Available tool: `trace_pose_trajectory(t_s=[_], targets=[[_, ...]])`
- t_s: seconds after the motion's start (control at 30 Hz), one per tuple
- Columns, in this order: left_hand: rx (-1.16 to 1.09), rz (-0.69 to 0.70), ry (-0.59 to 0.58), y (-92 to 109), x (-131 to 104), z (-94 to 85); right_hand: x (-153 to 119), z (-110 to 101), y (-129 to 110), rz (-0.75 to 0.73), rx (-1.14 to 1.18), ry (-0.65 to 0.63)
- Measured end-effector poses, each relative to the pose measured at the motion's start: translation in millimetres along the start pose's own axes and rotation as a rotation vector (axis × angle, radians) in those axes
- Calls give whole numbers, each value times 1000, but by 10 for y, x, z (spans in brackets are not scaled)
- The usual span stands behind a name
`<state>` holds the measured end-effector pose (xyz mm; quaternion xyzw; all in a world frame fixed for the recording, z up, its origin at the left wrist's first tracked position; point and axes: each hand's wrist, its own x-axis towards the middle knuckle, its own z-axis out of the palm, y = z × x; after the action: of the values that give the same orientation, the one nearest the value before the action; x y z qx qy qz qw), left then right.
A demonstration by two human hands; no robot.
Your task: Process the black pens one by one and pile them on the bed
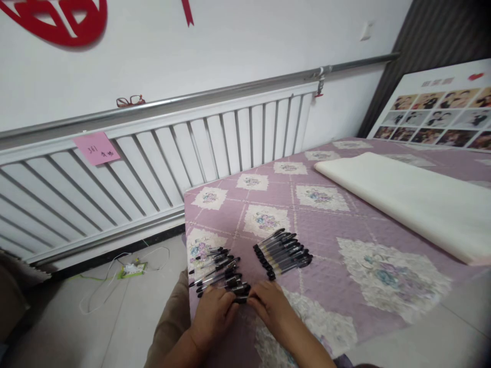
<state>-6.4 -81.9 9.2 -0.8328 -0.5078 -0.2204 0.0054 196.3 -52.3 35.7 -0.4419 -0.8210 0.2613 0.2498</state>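
Note:
Both hands are low at the table's near left edge. A black pen (241,299) lies between them. My left hand (215,311) has its fingers closed at one end of it, beside a loose pile of black and clear pens (215,272). At the pen's other end, my right hand (273,305) is closed in a pinch, with its fingertips partly hidden. Just beyond the right hand lies a tidy row of several capped pens (284,251), side by side and slanting.
A purple floral cloth (264,186) covers the surface. A folded cream sheet (402,199) lies at right, before a photo board (441,110). Behind runs a white radiator (230,138) with a pink note (95,148). Glasses (130,100) rest on its pipe. A power strip (132,269) is on the floor.

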Motion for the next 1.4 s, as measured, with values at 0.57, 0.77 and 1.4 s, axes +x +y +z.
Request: trace_pose_trajectory(t_s=[0.57,0.77,1.4], targets=[[-37,-76,63,-25,4,-11,18,-147,171,192,418,185],[-11,-56,72,-26,2,-5,42,-123,188,252,510,294],[-4,-144,1,-2,-120,-107,100,143,150,20,-18,138]])
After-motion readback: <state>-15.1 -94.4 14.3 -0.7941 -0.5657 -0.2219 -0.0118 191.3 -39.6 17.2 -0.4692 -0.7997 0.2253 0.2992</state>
